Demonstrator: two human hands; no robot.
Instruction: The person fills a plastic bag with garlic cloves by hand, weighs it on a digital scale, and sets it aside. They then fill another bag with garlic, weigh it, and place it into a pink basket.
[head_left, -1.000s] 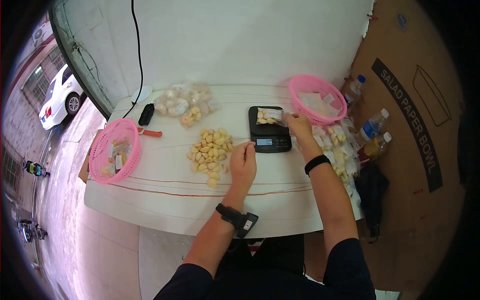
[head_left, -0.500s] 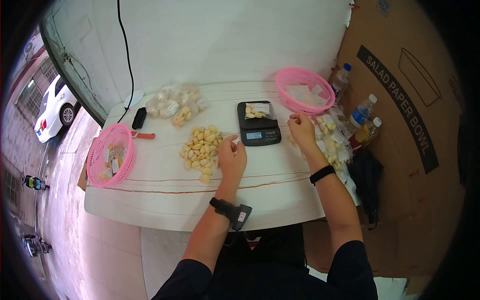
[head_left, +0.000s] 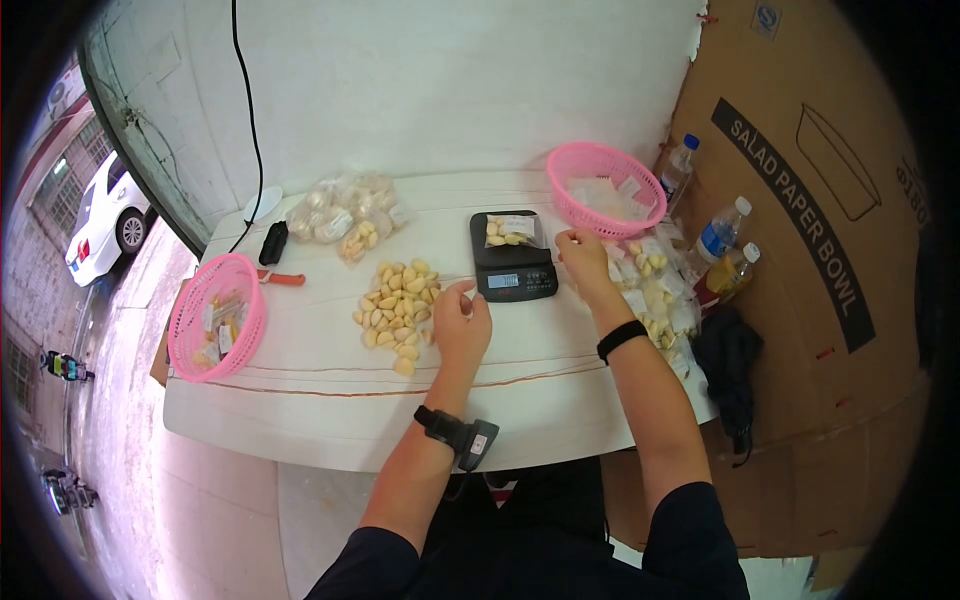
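Observation:
A black digital scale (head_left: 513,266) stands on the table, its display lit, with a clear labelled bag of peeled garlic cloves (head_left: 513,231) lying on its plate. My left hand (head_left: 462,325) is between the scale and a loose pile of garlic cloves (head_left: 398,305). Its fingers are curled, and what they may hold is hidden. To the right of the scale, my right hand (head_left: 587,262) hovers with its fingers bent inward; I cannot make out anything in them. Beside it lie several filled garlic bags (head_left: 655,300).
Pink baskets stand at the left (head_left: 258,310) and back right (head_left: 610,225), both holding plastic bags. Bagged garlic (head_left: 345,210), a black object (head_left: 273,243) and an orange-handled knife (head_left: 287,279) lie at the back left. Bottles (head_left: 722,232) line the right edge beside a large cardboard box (head_left: 800,330).
My right hand has shifted slightly left, nearer the scale. My left hand stays by the garlic pile with its fingers curled. The camera view has tilted a little.

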